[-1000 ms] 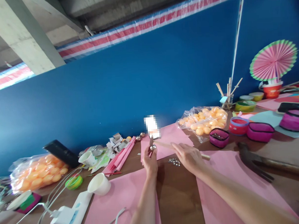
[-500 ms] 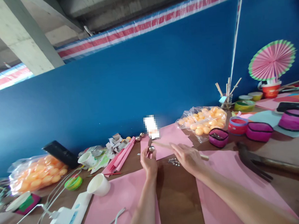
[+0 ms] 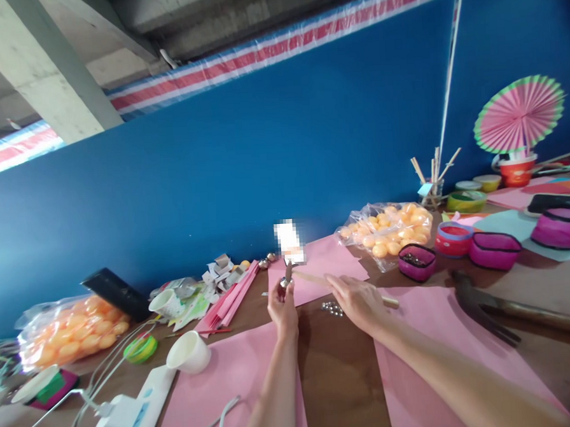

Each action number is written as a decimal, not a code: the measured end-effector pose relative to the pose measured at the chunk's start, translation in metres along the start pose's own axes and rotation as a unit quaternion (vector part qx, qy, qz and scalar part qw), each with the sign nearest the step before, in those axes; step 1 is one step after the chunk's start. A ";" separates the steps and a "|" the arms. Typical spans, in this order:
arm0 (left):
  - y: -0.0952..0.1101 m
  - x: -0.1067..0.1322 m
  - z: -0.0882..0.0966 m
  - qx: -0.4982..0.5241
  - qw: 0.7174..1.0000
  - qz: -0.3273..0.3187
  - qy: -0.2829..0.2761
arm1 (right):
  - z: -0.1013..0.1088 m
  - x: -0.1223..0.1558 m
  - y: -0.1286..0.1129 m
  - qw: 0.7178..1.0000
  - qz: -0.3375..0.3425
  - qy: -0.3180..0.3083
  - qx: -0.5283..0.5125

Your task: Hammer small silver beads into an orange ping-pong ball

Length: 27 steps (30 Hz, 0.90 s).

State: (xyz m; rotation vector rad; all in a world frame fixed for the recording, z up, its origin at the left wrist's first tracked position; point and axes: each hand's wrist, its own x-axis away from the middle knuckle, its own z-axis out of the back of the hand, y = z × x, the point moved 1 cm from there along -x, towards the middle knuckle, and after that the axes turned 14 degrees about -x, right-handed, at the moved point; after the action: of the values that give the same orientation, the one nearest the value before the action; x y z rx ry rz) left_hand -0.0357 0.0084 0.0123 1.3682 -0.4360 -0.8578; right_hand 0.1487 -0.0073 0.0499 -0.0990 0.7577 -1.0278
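Observation:
My left hand (image 3: 283,309) is raised above the brown table (image 3: 341,376) with its fingers pinched on a small silver bell (image 3: 285,281). My right hand (image 3: 359,299) is closed round a thin wooden stick (image 3: 317,279) whose far tip points at the bell. A little heap of silver bells (image 3: 332,308) lies on the table between the two hands. Pink paper sheets (image 3: 316,263) lie under and beyond both hands.
A hammer (image 3: 490,308) lies right of my right arm. Magenta pouches (image 3: 494,250), a bag of orange balls (image 3: 391,230) and a pink paper fan (image 3: 519,115) stand at the right. At the left are a white paper cup (image 3: 190,352), a power strip (image 3: 137,409) and another bag of orange balls (image 3: 66,330).
My left hand has lifted the bell slightly and turned it toward the stick's tip. My right hand and the stick have hardly moved.

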 end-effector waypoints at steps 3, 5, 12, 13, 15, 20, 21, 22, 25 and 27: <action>-0.001 0.000 -0.001 0.043 0.999 0.007 -0.005 | 0.000 0.000 0.001 1.000 -0.006 0.012 -0.008; -0.001 0.000 -0.002 0.061 0.998 0.000 -0.016 | 0.001 0.000 0.001 1.000 -0.013 0.018 -0.007; 0.000 0.001 -0.006 0.224 0.971 0.057 -0.057 | 0.002 -0.001 0.001 1.000 -0.027 0.010 -0.001; 0.001 0.001 -0.007 0.241 0.967 0.061 -0.063 | 0.003 -0.001 0.001 0.999 -0.030 0.014 -0.004; 0.001 0.001 -0.008 0.265 0.959 0.064 -0.074 | 0.002 -0.001 0.001 0.999 -0.032 0.009 -0.006; 0.002 0.003 -0.009 0.337 0.932 0.077 -0.111 | 0.002 -0.001 0.001 1.000 -0.027 -0.010 0.007; 0.002 0.002 -0.009 0.346 0.927 0.082 -0.118 | 0.002 -0.001 0.002 1.000 -0.027 -0.002 0.007; 0.002 0.002 -0.008 0.353 0.923 0.088 -0.126 | 0.002 -0.002 0.002 1.000 -0.028 0.008 0.006; 0.002 0.000 -0.007 0.367 0.913 0.109 -0.140 | 0.003 -0.002 0.003 0.999 -0.030 0.027 0.001; 0.002 -0.001 -0.006 0.377 0.908 0.123 -0.137 | 0.003 -0.002 0.003 0.999 -0.026 0.031 -0.001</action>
State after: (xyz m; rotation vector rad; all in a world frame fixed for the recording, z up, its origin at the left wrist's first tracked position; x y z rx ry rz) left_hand -0.0314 0.0125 0.0130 1.8414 -1.2285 -0.6902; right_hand 0.1522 -0.0051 0.0522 -0.0893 0.8161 -1.0842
